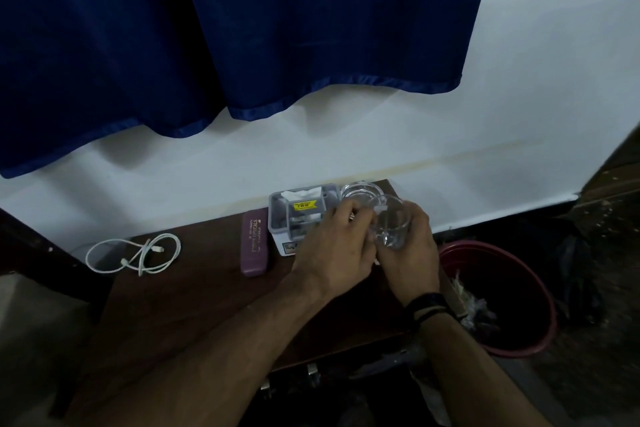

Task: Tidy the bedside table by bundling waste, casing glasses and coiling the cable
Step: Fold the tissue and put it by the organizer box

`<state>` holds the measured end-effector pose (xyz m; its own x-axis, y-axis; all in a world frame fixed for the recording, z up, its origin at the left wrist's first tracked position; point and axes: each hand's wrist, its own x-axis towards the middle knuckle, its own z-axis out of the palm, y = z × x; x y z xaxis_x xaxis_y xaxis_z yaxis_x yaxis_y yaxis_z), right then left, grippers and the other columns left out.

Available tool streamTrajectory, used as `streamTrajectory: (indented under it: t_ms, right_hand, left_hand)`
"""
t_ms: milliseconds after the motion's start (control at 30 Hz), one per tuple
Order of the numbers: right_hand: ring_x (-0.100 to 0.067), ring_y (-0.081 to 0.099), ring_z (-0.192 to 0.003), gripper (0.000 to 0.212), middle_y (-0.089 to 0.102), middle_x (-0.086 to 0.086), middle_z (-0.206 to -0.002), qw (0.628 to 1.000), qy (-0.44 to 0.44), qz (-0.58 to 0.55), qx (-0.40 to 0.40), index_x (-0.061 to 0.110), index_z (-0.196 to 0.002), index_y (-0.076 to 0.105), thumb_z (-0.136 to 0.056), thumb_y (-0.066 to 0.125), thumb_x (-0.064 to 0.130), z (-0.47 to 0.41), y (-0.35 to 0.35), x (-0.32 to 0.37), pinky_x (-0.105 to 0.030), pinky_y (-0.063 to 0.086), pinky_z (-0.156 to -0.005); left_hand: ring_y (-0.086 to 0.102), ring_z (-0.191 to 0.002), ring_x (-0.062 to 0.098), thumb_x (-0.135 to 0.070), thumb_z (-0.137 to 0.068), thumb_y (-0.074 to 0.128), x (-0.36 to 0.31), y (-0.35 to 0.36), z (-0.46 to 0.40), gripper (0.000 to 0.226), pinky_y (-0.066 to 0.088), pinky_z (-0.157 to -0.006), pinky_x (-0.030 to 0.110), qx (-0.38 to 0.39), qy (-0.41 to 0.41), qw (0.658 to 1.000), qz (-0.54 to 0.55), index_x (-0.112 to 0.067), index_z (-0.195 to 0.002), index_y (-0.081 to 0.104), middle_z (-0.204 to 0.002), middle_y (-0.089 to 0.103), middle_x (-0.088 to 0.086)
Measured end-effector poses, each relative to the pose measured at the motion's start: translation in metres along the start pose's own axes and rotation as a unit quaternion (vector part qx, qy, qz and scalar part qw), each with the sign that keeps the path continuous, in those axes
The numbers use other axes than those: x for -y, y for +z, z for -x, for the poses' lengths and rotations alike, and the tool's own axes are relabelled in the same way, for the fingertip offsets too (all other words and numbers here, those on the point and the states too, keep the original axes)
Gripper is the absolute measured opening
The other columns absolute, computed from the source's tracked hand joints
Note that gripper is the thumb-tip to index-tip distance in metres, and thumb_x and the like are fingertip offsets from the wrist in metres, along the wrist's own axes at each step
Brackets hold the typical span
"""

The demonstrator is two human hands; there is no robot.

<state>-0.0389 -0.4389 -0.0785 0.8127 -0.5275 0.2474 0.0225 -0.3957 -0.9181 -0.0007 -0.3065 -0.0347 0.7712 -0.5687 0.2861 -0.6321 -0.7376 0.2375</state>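
My right hand (pixel 410 246) grips the glass (pixel 389 222), left hand (pixel 334 246) pinching at its rim — a slip drops it onto the table (pixel 194 305).

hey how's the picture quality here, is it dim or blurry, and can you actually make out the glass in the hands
Head view: dim, bluish light, floor and lower corners near black. Wide-angle bend curves the wall edge and curtain hem. The glass, held by the right hand with the left hand at it, is clear and faint; its rim shows, its contents do not. Cable and case read sharply enough.
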Motion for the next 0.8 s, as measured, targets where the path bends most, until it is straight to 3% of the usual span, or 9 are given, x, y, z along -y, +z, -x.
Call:
streamTrajectory:
  t_ms: [67,167,367,800]
  right_hand:
    - [-0.018,0.066,-0.107,0.073,0.064,-0.001,-0.124,1.0,0.01,-0.023,-0.011,0.026,-0.133,0.047,-0.073,0.088,0.033,-0.007,-0.004,0.001,-0.033,0.053,-0.09]
    - [-0.017,0.063,-0.101,0.081,0.061,0.0,-0.121,0.999,0.026,-0.017,-0.016,0.022,-0.138,0.044,-0.073,0.091,0.024,-0.028,-0.008,0.004,-0.031,0.052,-0.088]
    - [-0.025,0.065,-0.111,0.084,0.062,0.0,-0.122,0.999,0.031,0.004,0.029,0.022,-0.138,0.043,-0.071,0.092,0.034,-0.071,0.02,0.003,-0.044,0.054,-0.097]
    - [-0.029,0.061,-0.119,0.091,0.059,-0.008,-0.135,0.994,0.03,0.064,0.08,0.016,-0.142,0.037,-0.072,0.09,0.042,-0.108,0.058,-0.01,-0.04,0.051,-0.099]
  left_hand:
    - [0.056,-0.107,0.03,-0.034,-0.092,0.051,0.004,-0.006,-0.003,0.032,0.054,-0.078,0.049,-0.015,-0.019,0.999,-0.027,-0.02,-0.12,0.05,-0.123,0.049,0.005]
    - [0.053,-0.109,0.028,-0.035,-0.093,0.05,0.011,-0.011,-0.012,0.033,0.051,-0.08,0.047,-0.02,-0.038,0.998,-0.048,-0.019,-0.122,0.052,-0.124,0.049,0.003]
    - [0.053,-0.107,0.024,-0.033,-0.094,0.05,0.029,-0.01,-0.021,0.034,0.051,-0.077,0.045,-0.028,-0.04,0.998,-0.041,-0.02,-0.126,0.052,-0.123,0.05,0.003]
    - [0.054,-0.11,0.026,-0.035,-0.096,0.05,0.051,-0.012,-0.02,0.035,0.053,-0.082,0.05,-0.015,-0.043,0.998,-0.053,-0.019,-0.127,0.051,-0.125,0.05,0.005]
